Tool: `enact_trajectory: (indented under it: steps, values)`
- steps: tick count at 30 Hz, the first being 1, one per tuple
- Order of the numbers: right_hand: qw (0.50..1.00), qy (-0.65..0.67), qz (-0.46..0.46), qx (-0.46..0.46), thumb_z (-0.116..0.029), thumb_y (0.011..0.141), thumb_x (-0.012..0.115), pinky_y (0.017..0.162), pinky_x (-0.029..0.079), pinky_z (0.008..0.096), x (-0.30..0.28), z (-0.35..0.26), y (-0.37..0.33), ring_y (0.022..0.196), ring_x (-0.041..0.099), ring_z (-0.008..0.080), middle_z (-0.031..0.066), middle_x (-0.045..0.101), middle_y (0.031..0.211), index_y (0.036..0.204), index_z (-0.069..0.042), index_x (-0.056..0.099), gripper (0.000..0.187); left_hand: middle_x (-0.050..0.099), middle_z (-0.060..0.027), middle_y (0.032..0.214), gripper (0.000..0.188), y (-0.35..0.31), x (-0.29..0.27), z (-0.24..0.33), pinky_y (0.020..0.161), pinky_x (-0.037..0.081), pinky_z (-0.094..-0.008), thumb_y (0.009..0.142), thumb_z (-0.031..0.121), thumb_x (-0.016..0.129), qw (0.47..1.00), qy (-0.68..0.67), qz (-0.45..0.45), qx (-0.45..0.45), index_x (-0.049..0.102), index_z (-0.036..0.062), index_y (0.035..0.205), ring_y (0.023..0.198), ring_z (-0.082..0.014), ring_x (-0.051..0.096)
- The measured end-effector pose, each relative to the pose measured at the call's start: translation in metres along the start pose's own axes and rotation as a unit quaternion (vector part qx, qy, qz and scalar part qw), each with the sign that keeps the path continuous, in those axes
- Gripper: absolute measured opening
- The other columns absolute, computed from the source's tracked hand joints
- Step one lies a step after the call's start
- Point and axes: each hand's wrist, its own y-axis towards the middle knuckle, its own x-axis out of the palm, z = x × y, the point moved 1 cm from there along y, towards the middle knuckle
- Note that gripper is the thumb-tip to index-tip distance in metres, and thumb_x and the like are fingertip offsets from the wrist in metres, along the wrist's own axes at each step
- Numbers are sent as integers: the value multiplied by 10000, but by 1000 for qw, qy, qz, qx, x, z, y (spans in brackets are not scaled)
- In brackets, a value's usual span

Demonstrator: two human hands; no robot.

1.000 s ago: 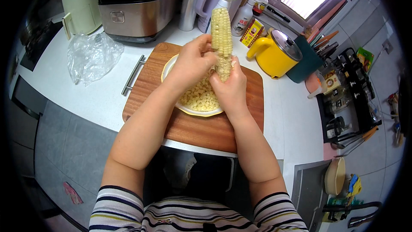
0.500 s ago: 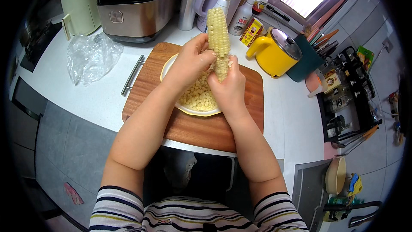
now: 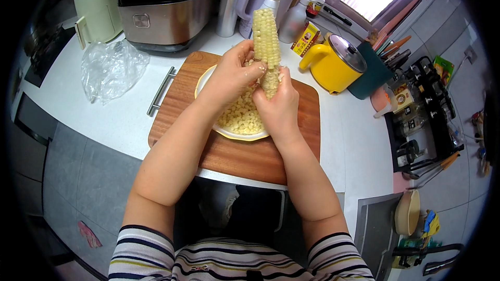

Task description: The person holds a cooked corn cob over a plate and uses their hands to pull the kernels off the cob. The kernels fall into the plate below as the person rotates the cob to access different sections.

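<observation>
A pale yellow corn cob point(image 3: 266, 39) stands nearly upright between my hands, its upper part full of kernels and its lower part stripped. My right hand point(image 3: 278, 105) is wrapped round the bare lower end. Against the cob's left side, my left hand point(image 3: 237, 75) presses with its thumb at the border between kernels and stripped core; some of its fingers are hidden behind the cob. Below them, a white plate with a yellow rim point(image 3: 233, 136) holds many loose corn kernels point(image 3: 242, 117). The plate rests on a brown wooden cutting board point(image 3: 179, 119).
Left of the board lie a metal handle point(image 3: 161, 91) and a crumpled clear plastic bag point(image 3: 113, 70). A steel rice cooker point(image 3: 166, 18) stands behind. To the right are a yellow electric pot point(image 3: 336, 67), a dark green utensil holder point(image 3: 369, 70) and a black spice rack point(image 3: 424, 119). The sink point(image 3: 375, 229) is lower right.
The cob and both hands have shifted very slightly to the right. My left thumb has moved a little across the cob. The plate and board stay put.
</observation>
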Motion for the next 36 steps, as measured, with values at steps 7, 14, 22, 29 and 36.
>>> enact_trajectory:
  steps: [7,14,22,29,36]
  values:
    - [1000,-24,6,-15,-61,781,617,727,533,397,4,4,-3,854,691,328,190,683,907,1107,16,491,358,610,-28,1009,412,-2,1,5,678,422,-209,828,61,482,999,15,28,-13,522,-12,1231,826,-69,539]
    - [1000,-3,7,23,-61,792,622,721,536,362,-1,0,0,828,706,286,160,695,876,1075,15,504,316,612,-19,1020,422,-1,1,3,650,414,-187,852,118,530,998,-50,6,-32,512,2,1257,829,-57,548]
    - [999,-43,-5,-7,-70,783,621,725,523,445,2,6,-1,850,668,388,233,664,890,1126,25,460,390,603,-14,985,372,1,-4,0,638,410,-171,855,127,544,999,-22,-3,-38,529,10,1208,817,-44,538]
    - [999,-39,4,-13,-40,780,604,731,529,394,5,6,-4,855,688,348,213,673,910,1092,23,486,339,601,-16,992,392,-1,3,1,632,402,-177,846,106,521,998,-31,45,-27,524,10,1226,791,-41,526]
    - [999,-53,-1,8,-43,782,606,739,529,386,-1,2,-1,868,691,335,202,678,919,1093,25,483,341,607,-7,998,398,-3,-4,3,628,397,-179,854,138,535,995,-80,8,-56,533,20,1233,783,-35,524]
